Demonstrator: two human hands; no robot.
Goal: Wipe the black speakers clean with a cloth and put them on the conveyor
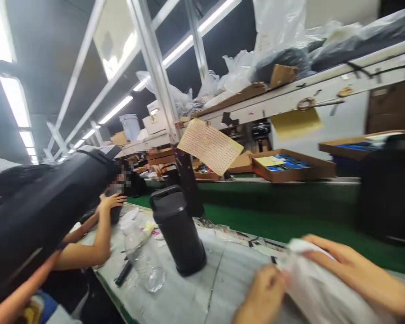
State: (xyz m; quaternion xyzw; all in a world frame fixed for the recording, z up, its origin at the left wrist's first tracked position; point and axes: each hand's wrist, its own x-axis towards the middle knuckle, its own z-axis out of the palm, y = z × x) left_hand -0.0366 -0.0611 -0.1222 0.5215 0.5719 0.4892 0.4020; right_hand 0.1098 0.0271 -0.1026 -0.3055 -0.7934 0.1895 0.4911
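A crumpled white bag-like wrapping point(324, 288) is at the lower right, blurred by motion; its exact kind and contents cannot be made out. My right hand point(354, 270) lies over its upper side, with thumb and fingers bent around it. My left hand point(263, 292) is closed at the wrapping's left edge, pinching it, though the fingertips are smeared. To the left, on the bench, stands a black jug point(178, 229) with a loop handle on its lid. Beside the jug is a clear plastic bottle point(143, 256).
A co-worker's arm point(101, 229) reaches in at left, beside a long black cylindrical object point(54, 202). Another black container point(391, 189) stands at far right. Beyond the grey-covered bench point(222, 274) runs a green surface point(229, 207), with a cardboard tray point(290, 173) of blue packets behind it.
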